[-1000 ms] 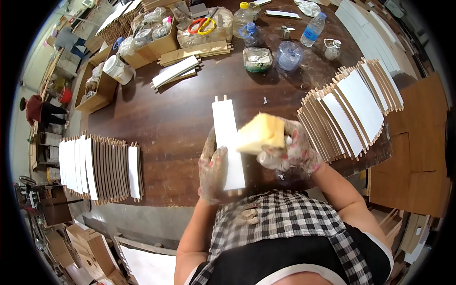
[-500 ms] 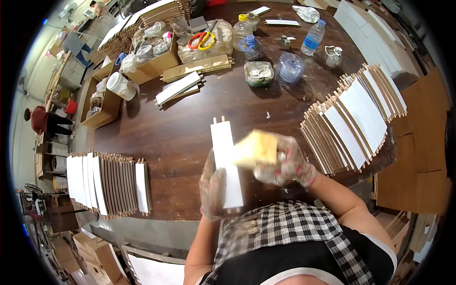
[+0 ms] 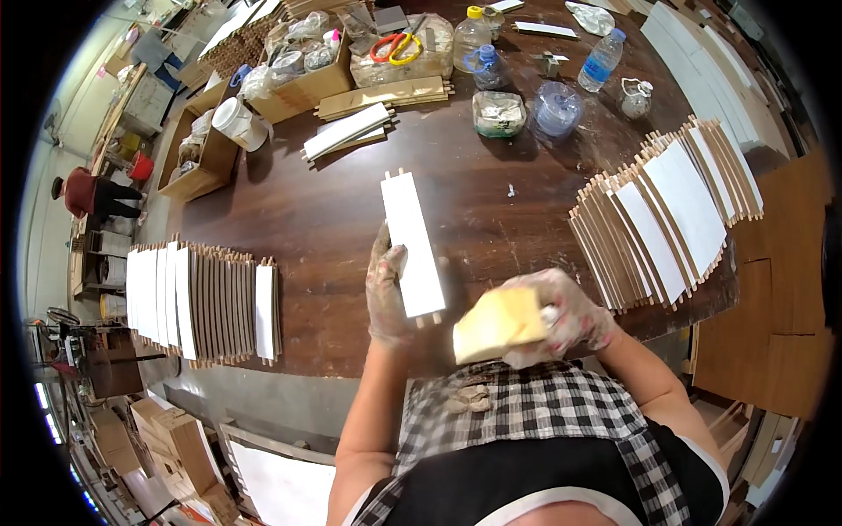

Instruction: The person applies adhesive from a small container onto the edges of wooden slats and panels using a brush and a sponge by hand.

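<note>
My gloved left hand point(image 3: 385, 285) grips the left long edge of a white board point(image 3: 414, 250) with wooden dowels sticking out of both ends. The board is tilted a little over the brown table. In my gloved right hand point(image 3: 566, 320) is a yellow sponge block point(image 3: 500, 324), slightly blurred, apart from the board and close to my checked apron point(image 3: 544, 403). Both gloves look thin and stained. A small whitish spot shows between the right fingers; I cannot make out what it is.
Dowelled boards stand in a row at left point(image 3: 210, 302) and in a bigger row at right point(image 3: 671, 219). Farther back on the table point(image 3: 324, 280) lie a few loose boards point(image 3: 349, 133), scissors point(image 3: 396, 48), bottles point(image 3: 602, 61), a tub point(image 3: 500, 114) and cardboard boxes point(image 3: 200, 171).
The sponge has come away from the board, down toward my apron. My left hand has shifted the board slightly farther from me. The whole view has turned a little.
</note>
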The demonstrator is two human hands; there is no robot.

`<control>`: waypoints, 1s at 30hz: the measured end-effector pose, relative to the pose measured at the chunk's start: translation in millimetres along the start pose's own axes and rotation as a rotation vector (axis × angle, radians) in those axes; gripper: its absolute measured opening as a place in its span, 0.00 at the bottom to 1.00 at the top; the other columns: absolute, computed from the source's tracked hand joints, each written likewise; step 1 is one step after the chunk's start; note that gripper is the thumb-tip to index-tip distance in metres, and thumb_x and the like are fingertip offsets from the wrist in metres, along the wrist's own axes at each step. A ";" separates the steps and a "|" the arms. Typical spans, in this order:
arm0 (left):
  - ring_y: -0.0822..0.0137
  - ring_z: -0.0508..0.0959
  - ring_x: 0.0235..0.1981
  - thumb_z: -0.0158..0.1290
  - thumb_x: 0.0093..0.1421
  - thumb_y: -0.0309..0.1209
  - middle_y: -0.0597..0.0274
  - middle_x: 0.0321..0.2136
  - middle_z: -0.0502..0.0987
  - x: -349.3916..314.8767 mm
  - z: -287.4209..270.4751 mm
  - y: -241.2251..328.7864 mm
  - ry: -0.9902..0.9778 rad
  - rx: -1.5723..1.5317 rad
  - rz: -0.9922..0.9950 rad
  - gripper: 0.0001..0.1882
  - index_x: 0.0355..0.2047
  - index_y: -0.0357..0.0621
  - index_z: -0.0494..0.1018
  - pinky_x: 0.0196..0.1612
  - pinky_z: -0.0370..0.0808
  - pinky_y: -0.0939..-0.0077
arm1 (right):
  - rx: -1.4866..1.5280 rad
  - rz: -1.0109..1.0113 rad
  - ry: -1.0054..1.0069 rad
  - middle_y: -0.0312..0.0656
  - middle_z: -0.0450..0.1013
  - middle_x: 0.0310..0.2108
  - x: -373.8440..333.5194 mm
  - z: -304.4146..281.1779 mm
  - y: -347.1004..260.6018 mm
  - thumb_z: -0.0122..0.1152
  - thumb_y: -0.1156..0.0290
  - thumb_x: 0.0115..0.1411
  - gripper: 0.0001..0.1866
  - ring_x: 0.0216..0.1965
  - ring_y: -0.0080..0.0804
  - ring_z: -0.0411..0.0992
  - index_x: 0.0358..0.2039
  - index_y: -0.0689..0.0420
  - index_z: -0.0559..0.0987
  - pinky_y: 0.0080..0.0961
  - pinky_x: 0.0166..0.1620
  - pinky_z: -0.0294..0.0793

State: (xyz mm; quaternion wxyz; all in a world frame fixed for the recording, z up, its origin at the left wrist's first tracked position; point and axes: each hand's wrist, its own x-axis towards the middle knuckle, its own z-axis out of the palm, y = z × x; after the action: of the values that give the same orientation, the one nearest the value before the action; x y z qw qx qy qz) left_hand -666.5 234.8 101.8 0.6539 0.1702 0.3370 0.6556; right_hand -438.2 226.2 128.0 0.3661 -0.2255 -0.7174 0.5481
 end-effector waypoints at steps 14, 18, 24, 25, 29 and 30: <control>0.70 0.78 0.31 0.35 0.68 0.43 0.57 0.42 0.74 -40.7 14.7 -24.1 0.188 -0.152 -0.174 0.25 0.59 0.42 0.58 0.24 0.77 0.81 | -0.360 -0.354 0.379 0.45 0.64 0.48 84.7 49.5 -7.9 0.74 0.71 0.39 0.41 0.51 0.39 0.66 0.57 0.44 0.70 0.33 0.55 0.71; 0.72 0.75 0.33 0.39 0.68 0.43 0.60 0.37 0.74 -57.7 28.2 -5.0 -0.165 -0.004 -0.417 0.24 0.58 0.40 0.60 0.36 0.77 0.78 | -0.733 -0.362 0.510 0.44 0.62 0.49 113.7 -14.4 38.7 0.69 0.72 0.44 0.38 0.48 0.38 0.66 0.58 0.44 0.68 0.30 0.53 0.73; 0.71 0.76 0.28 0.44 0.66 0.42 0.60 0.34 0.75 -68.0 38.8 0.1 0.072 -0.003 -0.402 0.22 0.54 0.40 0.65 0.22 0.76 0.82 | -0.376 -0.430 0.764 0.43 0.66 0.47 141.8 -85.3 26.9 0.66 0.76 0.47 0.30 0.45 0.36 0.70 0.53 0.56 0.68 0.26 0.47 0.77; 0.71 0.76 0.28 0.44 0.66 0.41 0.60 0.36 0.75 -65.4 32.8 -0.7 -0.019 -0.023 -0.406 0.22 0.54 0.40 0.65 0.24 0.77 0.80 | -0.775 -0.496 0.686 0.44 0.66 0.48 138.7 -77.5 19.9 0.67 0.76 0.46 0.32 0.47 0.38 0.69 0.54 0.55 0.67 0.29 0.48 0.76; 0.70 0.78 0.27 0.44 0.67 0.42 0.59 0.32 0.77 -54.1 35.8 -12.3 0.057 -0.020 -0.391 0.20 0.51 0.41 0.67 0.22 0.75 0.82 | -0.980 -0.394 0.502 0.46 0.64 0.53 108.4 -7.5 28.1 0.69 0.69 0.45 0.39 0.51 0.49 0.64 0.60 0.45 0.64 0.42 0.55 0.69; 0.64 0.78 0.37 0.44 0.65 0.36 0.59 0.43 0.76 -40.4 -4.4 -26.3 -0.259 -0.396 -0.441 0.20 0.54 0.39 0.67 0.40 0.78 0.70 | -0.727 -0.249 0.433 0.47 0.63 0.52 97.2 24.3 19.6 0.69 0.67 0.45 0.40 0.53 0.50 0.62 0.61 0.46 0.63 0.39 0.56 0.69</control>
State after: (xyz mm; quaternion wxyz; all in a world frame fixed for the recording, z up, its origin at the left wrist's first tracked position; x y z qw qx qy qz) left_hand -646.4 192.4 90.0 0.8382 0.0447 0.1456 0.5237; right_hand -519.7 287.3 133.2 0.4679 -0.3612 -0.7921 0.1519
